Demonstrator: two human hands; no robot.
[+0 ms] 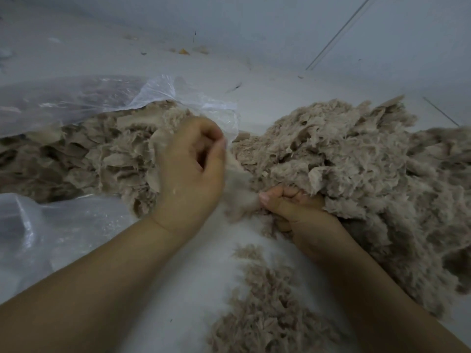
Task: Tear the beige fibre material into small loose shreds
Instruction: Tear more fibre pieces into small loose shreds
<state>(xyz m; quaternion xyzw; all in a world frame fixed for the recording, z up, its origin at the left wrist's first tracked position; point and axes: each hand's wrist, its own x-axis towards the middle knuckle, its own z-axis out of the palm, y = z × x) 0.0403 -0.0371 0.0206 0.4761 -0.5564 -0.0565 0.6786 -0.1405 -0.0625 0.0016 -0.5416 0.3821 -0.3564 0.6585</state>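
Here, seen from my head camera, a clear plastic bag (76,98) lies open at the far left, spilling beige fibre (96,159) onto the pale worktop (183,289). Just right of it my left hand (190,169) hangs over the bag's mouth, fingers curled in with thumb and fingertips pressed together; the blur there keeps me from saying for certain, but I judge they pinch the upper end of a thin wisp (238,184). That wisp runs down and to the right, its long axis slanting from the left hand towards my right hand (293,207), which sits lower and nearer to me, its thumb and curled fingers gripping the tuft's other end at the edge of the big heap (369,161). The heap spreads away to the right, touching that hand's knuckles. A smaller scatter of shreds (265,301) lies on the worktop between my forearms. The next pull, I reckon, turns on that slant: the hands must part along the wisp's line, left up and away, right held down against the heap, which it is nearer to.
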